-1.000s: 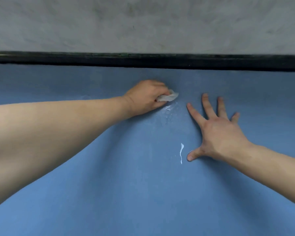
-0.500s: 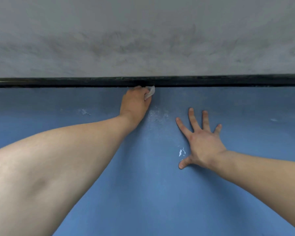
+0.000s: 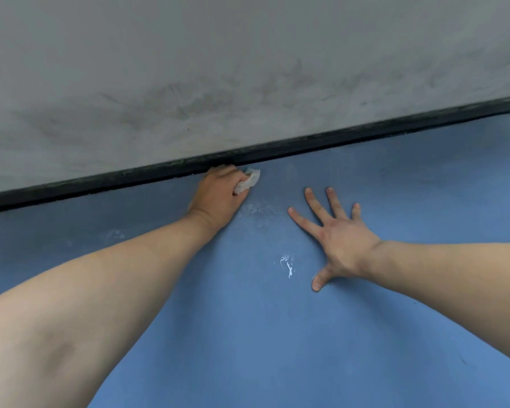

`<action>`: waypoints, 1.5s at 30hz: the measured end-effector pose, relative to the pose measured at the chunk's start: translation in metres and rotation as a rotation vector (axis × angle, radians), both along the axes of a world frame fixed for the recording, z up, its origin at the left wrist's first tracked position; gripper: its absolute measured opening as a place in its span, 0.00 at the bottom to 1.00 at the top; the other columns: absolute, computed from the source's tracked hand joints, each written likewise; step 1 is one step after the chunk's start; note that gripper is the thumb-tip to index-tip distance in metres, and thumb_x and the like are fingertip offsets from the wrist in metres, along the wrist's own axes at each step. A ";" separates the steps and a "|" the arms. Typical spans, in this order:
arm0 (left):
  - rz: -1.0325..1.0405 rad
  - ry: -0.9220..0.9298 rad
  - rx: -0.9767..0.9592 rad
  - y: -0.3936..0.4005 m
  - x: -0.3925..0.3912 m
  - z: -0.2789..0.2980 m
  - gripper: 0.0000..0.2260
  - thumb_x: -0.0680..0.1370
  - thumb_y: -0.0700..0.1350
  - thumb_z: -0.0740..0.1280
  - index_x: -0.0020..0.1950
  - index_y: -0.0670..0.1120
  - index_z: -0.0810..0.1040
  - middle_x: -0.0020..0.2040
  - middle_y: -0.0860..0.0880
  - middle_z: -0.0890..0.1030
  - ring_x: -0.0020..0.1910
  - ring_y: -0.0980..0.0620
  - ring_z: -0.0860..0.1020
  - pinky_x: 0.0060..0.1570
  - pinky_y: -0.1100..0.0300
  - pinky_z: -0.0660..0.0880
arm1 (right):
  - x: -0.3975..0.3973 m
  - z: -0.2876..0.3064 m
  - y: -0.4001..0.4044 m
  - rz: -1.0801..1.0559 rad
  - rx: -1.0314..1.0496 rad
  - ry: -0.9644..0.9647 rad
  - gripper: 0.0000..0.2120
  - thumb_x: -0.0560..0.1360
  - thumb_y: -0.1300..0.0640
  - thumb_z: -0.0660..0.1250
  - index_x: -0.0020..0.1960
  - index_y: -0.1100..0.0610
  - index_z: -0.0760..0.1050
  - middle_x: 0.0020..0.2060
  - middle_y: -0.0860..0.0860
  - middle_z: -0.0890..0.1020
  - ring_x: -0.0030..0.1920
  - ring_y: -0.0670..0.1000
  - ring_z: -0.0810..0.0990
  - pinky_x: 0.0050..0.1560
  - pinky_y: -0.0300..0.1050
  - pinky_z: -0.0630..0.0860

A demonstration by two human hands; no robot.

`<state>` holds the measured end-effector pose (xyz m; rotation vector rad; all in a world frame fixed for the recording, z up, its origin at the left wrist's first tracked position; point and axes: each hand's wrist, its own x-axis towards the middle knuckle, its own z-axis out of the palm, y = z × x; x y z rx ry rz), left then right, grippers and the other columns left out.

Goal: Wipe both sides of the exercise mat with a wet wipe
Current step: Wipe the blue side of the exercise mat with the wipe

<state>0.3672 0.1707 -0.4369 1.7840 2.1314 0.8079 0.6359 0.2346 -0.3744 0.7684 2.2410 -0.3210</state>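
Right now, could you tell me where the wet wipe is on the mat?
In the head view, the wet wipe is bunched in the left hand at the blue mat's far black edge, left of the flat right hand.

L hand (image 3: pixel 218 198) w/ wet wipe (image 3: pixel 248 181) went from mid mat (image 3: pixel 277 334) up to its far edge. It's now touching the black strip (image 3: pixel 336 144).

Light was soft and even, rather dim, with no hard glare. Faint shadows lay under the left forearm (image 3: pixel 106 290) and beside the right hand (image 3: pixel 340 242) on the blue mat (image 3: pixel 277 348). The wide lens bowed the mat's dark edge (image 3: pixel 336 142). The near forearm looked slightly soft.
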 end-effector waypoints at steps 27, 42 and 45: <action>-0.480 0.190 -0.127 -0.098 0.106 0.021 0.04 0.76 0.42 0.71 0.43 0.44 0.79 0.37 0.47 0.76 0.37 0.47 0.72 0.37 0.57 0.65 | 0.052 0.001 -0.058 -0.104 0.055 0.110 0.80 0.49 0.22 0.79 0.81 0.37 0.26 0.81 0.52 0.26 0.81 0.64 0.28 0.77 0.78 0.47; -0.058 0.147 -0.014 -0.134 0.128 0.025 0.11 0.77 0.46 0.67 0.37 0.44 0.74 0.33 0.45 0.75 0.34 0.41 0.75 0.34 0.55 0.68 | 0.056 0.009 -0.063 -0.071 0.044 0.129 0.75 0.55 0.22 0.78 0.82 0.38 0.31 0.82 0.54 0.30 0.82 0.66 0.32 0.77 0.78 0.48; -0.601 0.187 -0.068 -0.159 0.167 0.023 0.08 0.78 0.44 0.70 0.41 0.43 0.76 0.35 0.43 0.75 0.36 0.43 0.70 0.37 0.53 0.66 | 0.066 0.014 -0.075 -0.014 0.036 0.191 0.73 0.56 0.23 0.78 0.83 0.38 0.33 0.83 0.53 0.32 0.83 0.66 0.36 0.78 0.76 0.50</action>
